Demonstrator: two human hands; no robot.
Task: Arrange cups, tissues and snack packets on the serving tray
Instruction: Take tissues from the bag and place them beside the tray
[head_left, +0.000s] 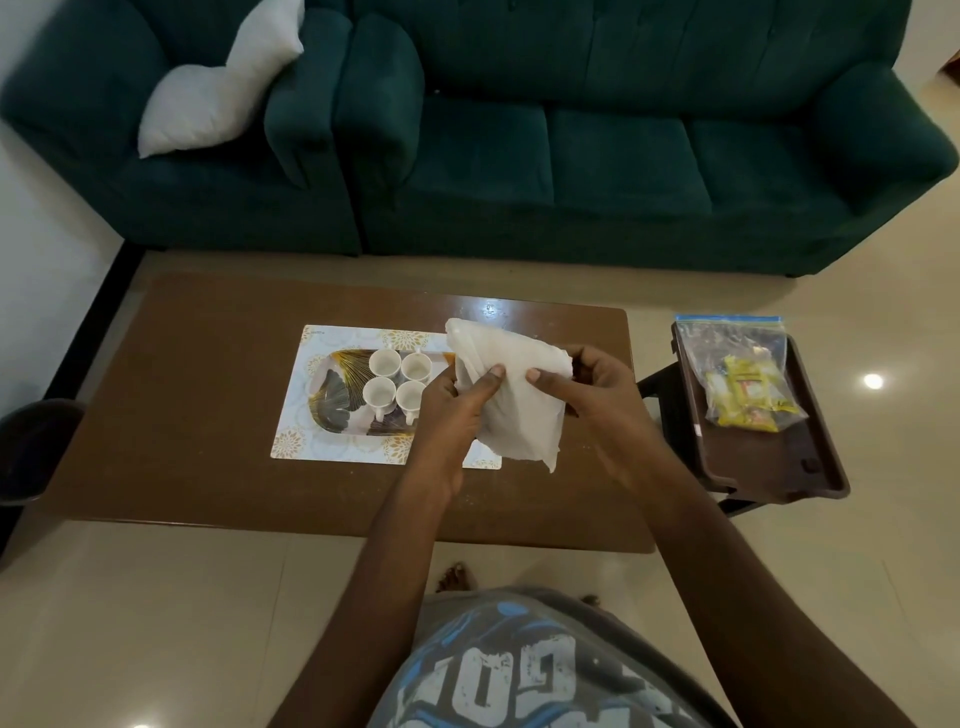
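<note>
Several white cups (397, 382) stand close together on the patterned serving tray (332, 397), which lies on a white placemat (296, 410) on the brown table (208, 415). Both hands hold a white tissue (511, 400) above the tray's right end. My left hand (454, 405) pinches its left side, and my right hand (587, 387) grips its right side. The tissue hides the right part of the tray. A clear zip bag of yellow snack packets (745, 379) lies on a dark brown side tray (769, 462) to the right of the table.
A dark green sofa (571, 145) with a white cushion (218, 93) stands beyond the table. A dark round object (31, 447) sits at the left edge. My bare feet (457, 577) are on the cream tiled floor near the table's front.
</note>
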